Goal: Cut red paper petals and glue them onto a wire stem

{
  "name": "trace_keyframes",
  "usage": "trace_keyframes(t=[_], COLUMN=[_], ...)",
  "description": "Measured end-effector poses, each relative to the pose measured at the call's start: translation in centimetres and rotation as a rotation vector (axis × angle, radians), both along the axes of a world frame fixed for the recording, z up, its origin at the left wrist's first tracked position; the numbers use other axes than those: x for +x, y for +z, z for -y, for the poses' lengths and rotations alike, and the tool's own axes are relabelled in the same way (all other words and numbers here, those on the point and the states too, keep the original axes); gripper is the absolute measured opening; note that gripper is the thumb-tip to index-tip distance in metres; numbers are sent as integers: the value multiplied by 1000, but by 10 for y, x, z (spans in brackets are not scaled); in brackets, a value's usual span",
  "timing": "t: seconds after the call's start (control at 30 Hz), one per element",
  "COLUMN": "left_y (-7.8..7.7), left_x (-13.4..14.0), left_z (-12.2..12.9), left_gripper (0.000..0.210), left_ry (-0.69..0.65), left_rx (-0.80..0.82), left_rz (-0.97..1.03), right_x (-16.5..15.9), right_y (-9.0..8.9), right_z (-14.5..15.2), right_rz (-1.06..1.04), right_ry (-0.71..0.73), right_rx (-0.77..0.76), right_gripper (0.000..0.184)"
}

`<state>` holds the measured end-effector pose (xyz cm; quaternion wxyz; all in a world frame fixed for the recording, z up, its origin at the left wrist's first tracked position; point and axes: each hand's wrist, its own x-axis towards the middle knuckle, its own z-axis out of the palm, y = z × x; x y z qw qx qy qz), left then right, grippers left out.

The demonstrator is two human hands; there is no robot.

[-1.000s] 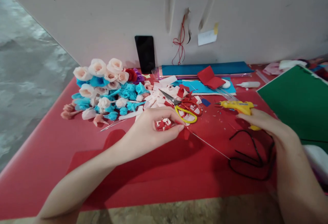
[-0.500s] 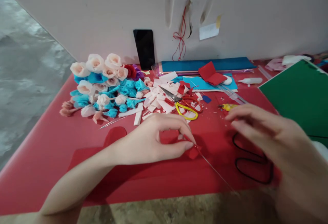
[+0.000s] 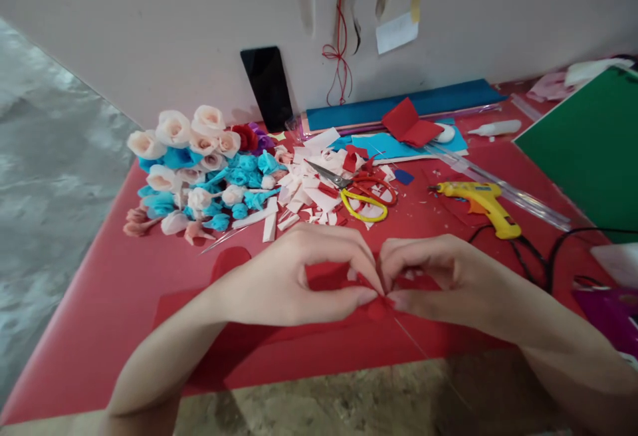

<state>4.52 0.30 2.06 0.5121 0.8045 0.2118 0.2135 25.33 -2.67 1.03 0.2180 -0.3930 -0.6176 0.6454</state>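
Near the front of the table, my left hand [image 3: 299, 280] is closed in a pinch on a small red paper piece [image 3: 377, 310]. My right hand [image 3: 448, 280] pinches the same piece from the other side, fingertips nearly touching the left ones. A thin wire [image 3: 411, 341] runs from the fingertips down to the right, past the table edge. Under both hands lies a larger red sheet [image 3: 239, 343], much the same colour as the table. The fingers hide most of the held piece.
Paper flowers [image 3: 199, 177] lie in a pile at left, beside paper scraps [image 3: 309, 187] and yellow-and-red-handled scissors [image 3: 363, 203]. A yellow glue gun [image 3: 486, 200] with a black cord is at right, near a green board [image 3: 588, 150]. A phone [image 3: 268, 87] leans on the wall.
My right hand has come in from the right to the left hand's fingertips and closed on the red paper. The glue gun it partly covered now shows. The view has shifted slightly.
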Motion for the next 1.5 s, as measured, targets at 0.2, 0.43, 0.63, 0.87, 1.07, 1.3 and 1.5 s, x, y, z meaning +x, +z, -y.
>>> trace_keyframes(t=[0.2, 0.43, 0.63, 0.87, 1.07, 1.3, 1.5], left_y=[0, 1, 2, 2, 3, 3, 1], left_x=[0, 0, -1, 0, 0, 0, 1], left_z=[2, 1, 2, 4, 6, 6, 4], left_gripper=[8, 6, 7, 6, 7, 7, 10], left_ry=[-12, -23, -33, 1, 35, 53, 63], left_rx=[-26, -61, -69, -102, -128, -138, -140], left_rz=[-14, -16, -44, -111, -146, -205, -247], right_x=[0, 2, 1, -4, -4, -6, -6], right_y=[-2, -6, -8, -1, -6, -9, -10], right_z=[0, -1, -3, -3, -2, -3, -2], right_rz=[-40, -32, -92, -32, -6, 15, 73], right_ry=[32, 62, 81, 37, 47, 47, 57], right_rx=[-102, -152, -228, -227, -173, -164, -142], right_gripper=[10, 5, 6, 8, 10, 11, 15])
